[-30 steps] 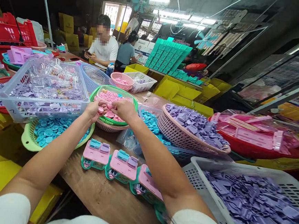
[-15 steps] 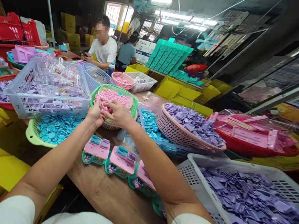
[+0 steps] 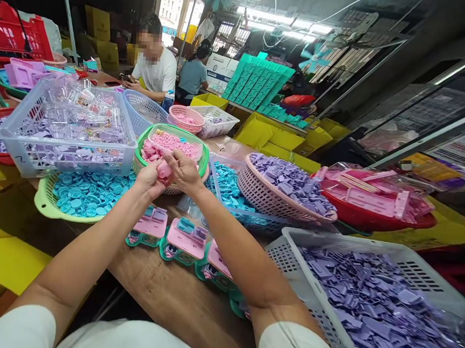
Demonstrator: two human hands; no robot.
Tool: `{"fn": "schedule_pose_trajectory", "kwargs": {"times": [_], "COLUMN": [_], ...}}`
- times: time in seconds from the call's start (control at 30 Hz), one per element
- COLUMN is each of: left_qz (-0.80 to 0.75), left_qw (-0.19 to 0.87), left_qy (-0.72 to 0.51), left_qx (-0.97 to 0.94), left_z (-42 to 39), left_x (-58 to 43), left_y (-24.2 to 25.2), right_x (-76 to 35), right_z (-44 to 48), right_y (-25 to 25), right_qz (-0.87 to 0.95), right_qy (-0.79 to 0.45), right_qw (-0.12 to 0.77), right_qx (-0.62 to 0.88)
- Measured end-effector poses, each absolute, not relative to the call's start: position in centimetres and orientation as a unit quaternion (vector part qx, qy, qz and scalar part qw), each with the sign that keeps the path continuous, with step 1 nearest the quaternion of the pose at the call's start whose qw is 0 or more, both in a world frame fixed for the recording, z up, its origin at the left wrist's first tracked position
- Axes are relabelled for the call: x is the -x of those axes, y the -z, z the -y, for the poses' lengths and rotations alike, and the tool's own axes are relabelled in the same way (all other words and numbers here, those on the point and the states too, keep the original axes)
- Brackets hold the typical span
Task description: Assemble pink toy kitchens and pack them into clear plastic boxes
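Observation:
My left hand [image 3: 150,179] is closed around a round pink plastic part [image 3: 163,169], held over the near rim of a green basket [image 3: 206,161]. My right hand [image 3: 185,171] meets it from the other side, its thumb and fingers pinched at the same part; whether it holds a second small piece is hidden. Inside that basket lie loose pink parts [image 3: 149,150] and a clear tub of small pink pieces [image 3: 178,144]. Below my forearms stands a row of pink-and-teal toy assemblies [image 3: 187,240], with blue and purple pieces on their tops.
Left are a light green basket of blue discs [image 3: 43,202] and a clear crate [image 3: 69,150]. Right stand a pink basket of purple parts [image 3: 255,189], a white crate [image 3: 312,287] and a red basin [image 3: 374,220]. A person [image 3: 156,63] sits across the table.
The pink part has turned in my hands and now shows a smooth rounded side. My hands have shifted slightly right relative to the green basket, and the whole view has moved a little.

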State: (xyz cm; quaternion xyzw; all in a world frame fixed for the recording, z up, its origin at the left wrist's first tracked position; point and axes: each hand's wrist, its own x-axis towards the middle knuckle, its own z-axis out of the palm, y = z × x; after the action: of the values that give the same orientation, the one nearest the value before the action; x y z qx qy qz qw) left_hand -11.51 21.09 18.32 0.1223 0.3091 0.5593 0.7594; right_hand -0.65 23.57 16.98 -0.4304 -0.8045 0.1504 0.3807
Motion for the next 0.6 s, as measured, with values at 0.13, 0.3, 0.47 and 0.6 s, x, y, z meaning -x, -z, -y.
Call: {"fn": "schedule_pose_trajectory", "kwargs": {"times": [0.13,0.3,0.47,0.6], "left_qz": [-0.319,-0.325,-0.28,-0.26], "left_qw": [0.749,0.742,0.758,0.771], "left_qy": [-0.571,-0.58,-0.58,-0.576], "left_qx": [-0.109,-0.087,-0.098,-0.087], "left_z": [-21.8,-22.0,-22.3,-22.3], "left_x": [10.9,10.7,10.7,10.9], "left_y": [-17.9,-17.4,-17.1,-17.2], "right_x": [1.3,1.8,1.5,1.0], "right_z": [-23.3,-23.1,-23.5,-24.5], "right_y": [-18.1,-19.2,-19.0,-18.5], "right_qz": [0.818,0.79,0.793,0.829], "right_qy": [-0.022,0.061,0.027,-0.026], "right_qw": [0.289,0.209,0.193,0.206], "right_qx": [0.497,0.573,0.577,0.52]}}
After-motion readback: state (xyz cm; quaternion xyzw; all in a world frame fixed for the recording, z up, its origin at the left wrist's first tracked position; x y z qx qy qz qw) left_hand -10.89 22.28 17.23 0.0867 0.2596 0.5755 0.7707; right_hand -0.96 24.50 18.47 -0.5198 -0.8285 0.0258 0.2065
